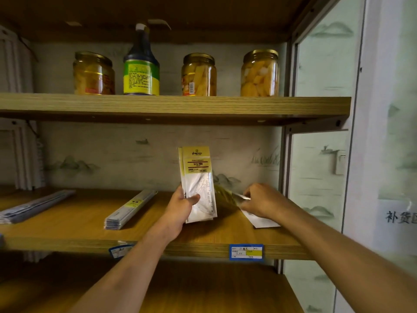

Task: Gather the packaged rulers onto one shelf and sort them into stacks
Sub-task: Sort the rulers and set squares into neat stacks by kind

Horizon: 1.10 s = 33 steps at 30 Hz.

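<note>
Clearly the sorting is under way, and from where I stand it looks like the gathering part: the person is collecting loose packs at the right end of the middle shelf (203, 242). The left hand (180, 208) has its fingers and thumb curled round the lower end of a small bundle of ruler packs (198, 177), held upright with the printed cards on top, its bottom edge at or just above the shelf board; I can't tell which. Just right of it, the right hand (259, 203) pinches the edge of another pack (259, 220) that lies flat on the board, partly under the hand; the blur there keeps me from saying how firm the hold is.

My guess is the next move is to lift that flat pack and bring it against the bundle. It will want a clean peel off the board, since thin plastic sleeves slide and fan apart easily.

Left of the left hand, well apart, sits a tidy stack of long ruler packs (128, 211), and farther left another stack (33, 206) runs off toward the edge. A blue price tag (246, 252) hangs on the shelf's front lip below the right hand.

Beyond and above, the upper shelf (171, 107) carries three jars of yellow preserves (259, 73) and a dark bottle (141, 66). Behind is pale painted wallpaper, and a glass panel (320, 154) stands to the right.
</note>
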Available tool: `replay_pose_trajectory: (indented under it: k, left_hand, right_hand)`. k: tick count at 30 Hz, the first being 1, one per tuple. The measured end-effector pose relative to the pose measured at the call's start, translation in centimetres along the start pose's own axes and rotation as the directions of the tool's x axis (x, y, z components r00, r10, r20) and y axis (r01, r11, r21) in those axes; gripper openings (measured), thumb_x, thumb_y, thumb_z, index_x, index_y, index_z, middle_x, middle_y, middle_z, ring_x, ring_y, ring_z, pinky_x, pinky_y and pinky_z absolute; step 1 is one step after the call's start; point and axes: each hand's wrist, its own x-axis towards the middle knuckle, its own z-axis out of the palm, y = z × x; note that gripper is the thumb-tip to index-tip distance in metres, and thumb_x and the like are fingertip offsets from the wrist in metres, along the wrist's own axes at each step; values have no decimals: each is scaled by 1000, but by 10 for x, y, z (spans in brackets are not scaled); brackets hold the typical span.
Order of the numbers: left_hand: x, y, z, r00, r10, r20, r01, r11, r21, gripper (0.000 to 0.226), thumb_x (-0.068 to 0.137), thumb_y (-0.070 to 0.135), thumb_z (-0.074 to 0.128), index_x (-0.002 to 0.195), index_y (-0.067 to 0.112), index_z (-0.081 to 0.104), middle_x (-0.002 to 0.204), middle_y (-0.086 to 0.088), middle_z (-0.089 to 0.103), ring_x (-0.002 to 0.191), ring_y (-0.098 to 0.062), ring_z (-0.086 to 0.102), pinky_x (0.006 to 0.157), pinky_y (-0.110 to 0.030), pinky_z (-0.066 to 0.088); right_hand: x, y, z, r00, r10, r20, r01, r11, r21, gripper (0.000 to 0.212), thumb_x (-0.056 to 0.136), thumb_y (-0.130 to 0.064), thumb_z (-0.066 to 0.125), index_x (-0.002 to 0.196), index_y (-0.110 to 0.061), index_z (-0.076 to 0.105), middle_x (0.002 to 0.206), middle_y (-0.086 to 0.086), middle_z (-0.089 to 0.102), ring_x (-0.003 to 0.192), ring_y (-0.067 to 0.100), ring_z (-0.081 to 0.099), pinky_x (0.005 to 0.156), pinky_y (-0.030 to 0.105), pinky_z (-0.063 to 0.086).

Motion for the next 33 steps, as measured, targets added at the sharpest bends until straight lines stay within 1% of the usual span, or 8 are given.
replay_pose_trajectory:
  k: [4,7,10,12,14,22,29,33]
  left_hand:
    - [-1,1,1,1000,-15,10,15,1000,13,43,96,6,53,136,19,47,122,-8,64,106,-26,64,83,-41,54]
    - [-2,1,1,1000,-19,3,19,1000,16,42,96,5,53,136,18,47,120,-7,65,103,-24,65,78,-39,54]
    - [-6,3,2,1000,-17,26,16,999,28,43,96,6,53,136,21,46,116,-3,65,101,-21,65,77,-38,54]
    - [-7,4,1,999,-20,38,19,999,27,42,96,7,52,135,21,46,117,-5,65,103,-23,65,84,-42,55]
    - [-6,3,0,998,-21,59,19,999,28,39,97,6,52,133,21,48,115,-7,68,101,-23,68,86,-43,55]
    - [-8,3,4,992,32,121,-39,997,63,37,96,2,49,114,34,52,114,-2,68,104,-23,67,94,-45,53]
    - [-10,0,-2,970,114,215,-145,980,137,47,85,19,69,125,34,52,118,2,68,108,-18,67,96,-46,52]
    - [-7,-1,-2,987,93,132,-108,988,111,40,93,11,57,127,32,51,120,-1,66,111,-21,63,100,-51,48]
  right_hand:
    - [-3,18,-11,998,53,-46,-49,995,87,26,90,-24,62,114,-15,66,106,7,68,83,21,62,70,31,53]
    - [-3,28,-17,993,94,-77,-64,940,335,25,91,-18,60,115,-14,66,102,2,68,75,14,63,61,24,52]
    - [-8,23,-21,990,137,18,-103,640,761,22,91,-11,58,112,-14,64,93,3,71,77,22,70,67,32,57]
    - [-11,10,-21,994,100,43,-85,474,876,19,92,-11,57,109,-16,64,95,8,73,82,27,73,77,42,59]
    - [-12,-5,-16,999,43,28,-44,429,902,16,93,-12,58,106,-18,65,96,8,74,82,24,73,74,40,59]
    - [3,-32,29,992,68,-108,22,739,673,33,82,-32,73,112,-22,64,106,-3,69,92,12,68,78,36,60]
    - [0,-40,28,987,-34,-156,109,855,506,38,78,-43,73,109,-23,64,98,-12,65,79,-4,55,62,11,42]
    - [5,-8,8,981,34,-193,62,879,473,27,82,-39,72,102,-23,67,98,-8,67,88,6,61,76,24,53]
